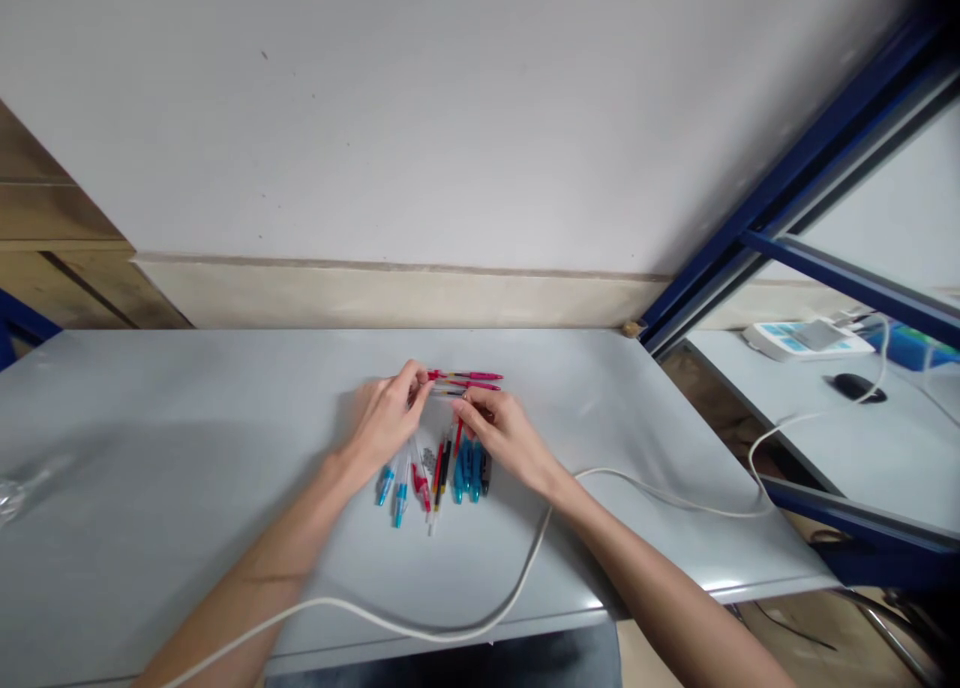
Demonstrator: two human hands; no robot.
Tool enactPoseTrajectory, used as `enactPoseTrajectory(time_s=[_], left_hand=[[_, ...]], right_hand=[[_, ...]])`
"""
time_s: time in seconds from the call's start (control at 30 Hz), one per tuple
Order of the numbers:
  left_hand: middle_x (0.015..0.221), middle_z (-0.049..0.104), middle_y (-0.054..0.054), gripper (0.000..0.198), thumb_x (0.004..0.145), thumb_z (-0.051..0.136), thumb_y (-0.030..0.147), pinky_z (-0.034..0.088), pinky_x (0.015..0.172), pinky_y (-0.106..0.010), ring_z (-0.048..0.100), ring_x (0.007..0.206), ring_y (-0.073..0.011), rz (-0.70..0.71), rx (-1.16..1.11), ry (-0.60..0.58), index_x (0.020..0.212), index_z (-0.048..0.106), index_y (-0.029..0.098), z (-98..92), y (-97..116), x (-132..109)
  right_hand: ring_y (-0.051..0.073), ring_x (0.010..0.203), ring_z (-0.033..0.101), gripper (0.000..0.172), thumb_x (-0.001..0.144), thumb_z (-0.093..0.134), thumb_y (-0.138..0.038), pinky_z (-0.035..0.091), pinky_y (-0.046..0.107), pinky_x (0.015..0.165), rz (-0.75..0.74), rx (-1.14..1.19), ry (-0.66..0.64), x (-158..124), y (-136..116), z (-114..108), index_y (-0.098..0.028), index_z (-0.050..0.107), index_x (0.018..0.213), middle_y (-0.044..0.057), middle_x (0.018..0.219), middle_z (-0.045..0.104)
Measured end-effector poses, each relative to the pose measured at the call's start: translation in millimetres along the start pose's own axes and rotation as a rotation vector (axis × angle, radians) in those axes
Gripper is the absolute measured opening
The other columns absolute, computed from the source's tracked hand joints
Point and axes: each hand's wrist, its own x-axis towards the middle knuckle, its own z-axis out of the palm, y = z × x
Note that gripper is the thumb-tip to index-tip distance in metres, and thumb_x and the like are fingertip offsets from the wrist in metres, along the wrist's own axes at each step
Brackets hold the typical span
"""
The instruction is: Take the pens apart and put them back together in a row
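My left hand (394, 406) is closed in a pinch beside the left ends of the pink pens (480, 376) at the back of the group. What its fingertips hold is too small to tell. Facing it, my right hand (499, 430) is also pinched, near a thin dark-tipped piece between the hands and above a red refill (459, 434); its grip is unclear. Below the hands lie clear barrels with blue ends (400, 503), one with a pink end (421, 488), small springs (429, 460), red and black refills (444, 471), and blue (475, 471) and black pen parts (486, 474).
The pen parts lie on a grey table (187, 388) against a wall. A white cable (420, 630) crosses its front and runs right, over my arms' area. Clear plastic (11, 498) sits at the left edge. Beyond a blue frame (750, 218) are another table and a black mouse (859, 387).
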Motion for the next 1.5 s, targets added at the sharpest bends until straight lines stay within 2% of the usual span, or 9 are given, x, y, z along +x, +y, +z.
enactPoseTrajectory(time_s=[0.3,0.47,0.67,0.87,1.0,1.07,1.2,1.33,1.5], left_hand=[[0.071,0.068,0.005,0.012,0.097,0.052,0.038,0.027,0.059,-0.026,0.064,0.067,-0.0174,-0.164,0.220,-0.061,0.092,0.055,0.027,-22.2,-2,5],[0.067,0.062,0.005,0.012,0.093,0.052,0.036,0.025,0.058,-0.026,0.058,0.063,-0.0166,-0.267,0.278,-0.192,0.086,0.051,0.026,-34.6,-11,-19],[0.064,0.057,0.006,0.019,0.094,0.051,0.040,0.026,0.057,-0.026,0.053,0.057,-0.0147,-0.268,0.264,-0.283,0.082,0.049,0.025,-30.7,-11,-46],[0.065,0.061,0.004,0.026,0.103,0.037,0.042,0.030,0.061,-0.026,0.058,0.061,-0.0165,-0.190,0.181,-0.294,0.087,0.051,0.025,-31.9,-7,-44],[0.067,0.062,0.002,0.026,0.103,0.037,0.041,0.029,0.061,-0.026,0.059,0.063,-0.0182,-0.171,0.200,-0.272,0.091,0.054,0.026,-37.6,-1,-22],[0.065,0.062,0.003,0.026,0.102,0.039,0.044,0.028,0.060,-0.026,0.057,0.060,-0.0174,-0.166,0.171,-0.210,0.092,0.056,0.027,-38.2,3,-7],[0.060,0.055,0.004,0.031,0.103,0.039,0.042,0.030,0.059,-0.025,0.050,0.055,-0.0144,-0.072,0.023,-0.079,0.085,0.057,0.024,-28.7,9,14],[0.073,0.062,0.001,0.031,0.104,0.039,0.038,0.036,0.065,-0.026,0.055,0.066,-0.0150,0.038,-0.023,-0.038,0.086,0.060,0.023,-11.4,3,9],[0.089,0.066,-0.004,0.029,0.105,0.037,0.029,0.043,0.080,-0.030,0.059,0.085,-0.0185,0.165,-0.043,-0.027,0.091,0.062,0.020,-3.0,-7,0]], right_hand=[[0.010,0.053,0.028,0.037,0.087,0.065,-0.028,0.020,0.027,0.054,0.093,-0.465,0.040,-1,2,13,-0.019,0.043,0.059,-0.005,0.053,0.042],[0.011,0.052,0.032,0.031,0.087,0.063,-0.027,0.018,0.029,0.055,0.051,-0.609,0.036,-4,6,17,-0.019,0.051,0.060,-0.002,0.055,0.049],[0.013,0.056,0.045,0.022,0.088,0.064,-0.025,0.021,0.028,0.056,0.020,-0.655,-0.029,-4,9,17,-0.020,0.058,0.067,0.000,0.062,0.061],[0.014,0.067,0.054,0.008,0.090,0.068,-0.022,0.029,0.026,0.061,-0.100,-0.598,-0.102,-3,3,4,-0.019,0.067,0.082,0.000,0.074,0.066],[0.016,0.077,0.059,0.012,0.090,0.070,-0.021,0.031,0.026,0.064,-0.188,-0.592,-0.161,-4,3,2,-0.019,0.068,0.079,0.002,0.079,0.067],[0.017,0.079,0.059,0.014,0.091,0.069,-0.021,0.033,0.027,0.066,-0.207,-0.587,-0.165,-3,4,1,-0.018,0.069,0.077,0.003,0.080,0.067],[0.016,0.076,0.058,0.020,0.097,0.061,-0.022,0.039,0.027,0.070,-0.159,-0.534,-0.050,-1,8,-3,-0.019,0.069,0.079,0.003,0.081,0.066],[0.020,0.091,0.057,0.013,0.099,0.057,-0.019,0.045,0.030,0.080,-0.084,-0.551,0.188,6,21,-15,-0.020,0.070,0.102,0.006,0.098,0.064],[0.025,0.099,0.052,0.010,0.093,0.063,-0.014,0.046,0.036,0.086,-0.088,-0.647,0.157,14,39,-22,-0.019,0.070,0.097,0.008,0.101,0.060]])
